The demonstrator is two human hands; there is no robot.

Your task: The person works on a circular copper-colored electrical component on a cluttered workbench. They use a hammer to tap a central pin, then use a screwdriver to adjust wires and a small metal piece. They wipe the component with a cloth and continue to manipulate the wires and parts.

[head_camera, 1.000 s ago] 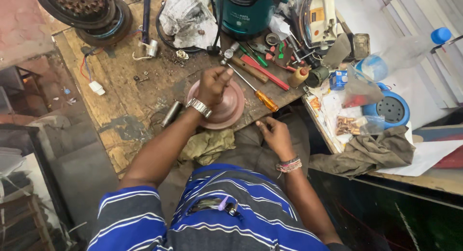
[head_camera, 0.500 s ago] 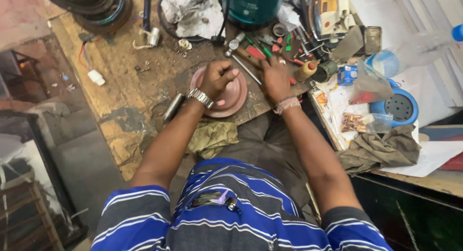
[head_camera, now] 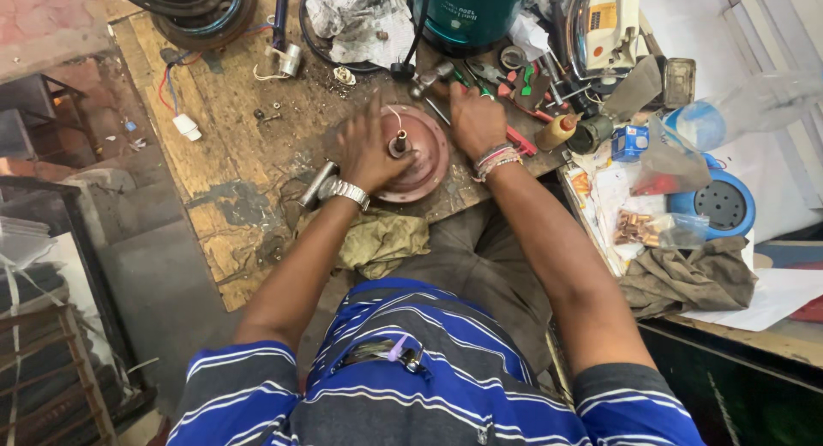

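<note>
A round reddish-brown metal disc (head_camera: 429,163) with a short upright shaft (head_camera: 399,142) in its middle lies on the worn wooden bench (head_camera: 231,146). My left hand (head_camera: 367,150), with a metal watch (head_camera: 346,191) on the wrist, lies spread over the disc's left half, thumb against the shaft. My right hand (head_camera: 476,120), with bracelets on the wrist, rests palm down at the disc's upper right rim. It covers a thin screwdriver shaft (head_camera: 437,111) and a red-handled tool (head_camera: 521,142). Its fingers are hidden, so its grip is unclear.
Loose hand tools crowd the bench behind the disc, with a teal appliance (head_camera: 471,13) and a clothes iron (head_camera: 604,21). A metal cylinder (head_camera: 319,182) lies by my left wrist and an olive rag (head_camera: 381,240) at the bench edge. A blue round part (head_camera: 716,201) and brown cloth (head_camera: 686,279) sit right.
My right hand rose from near my lap to the disc's right rim, over the tools. My left hand stayed on the disc and spread wider by the shaft.
</note>
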